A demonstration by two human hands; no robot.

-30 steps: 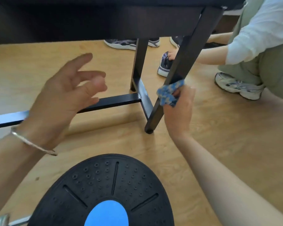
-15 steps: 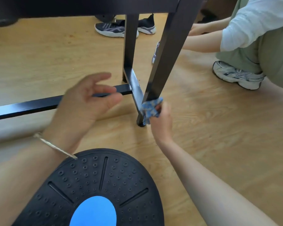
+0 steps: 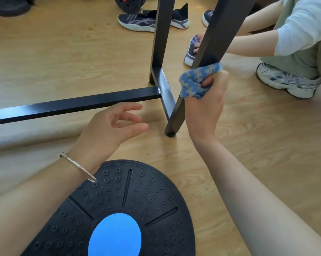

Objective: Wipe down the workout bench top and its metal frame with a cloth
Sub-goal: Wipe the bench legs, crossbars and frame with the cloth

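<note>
One bench leg (image 3: 216, 34) on wooden floor (image 3: 63, 58)

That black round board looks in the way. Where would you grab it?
Probably take the board by its rim at the far edge, thumb on top, fingers under. It lies flat and wide, with no handle showing. Come from the left: the left hand is free, the right hand grips the cloth.

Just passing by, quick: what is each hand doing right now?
Left hand: open, holding nothing.
Right hand: grips the cloth against the bench leg.
</note>
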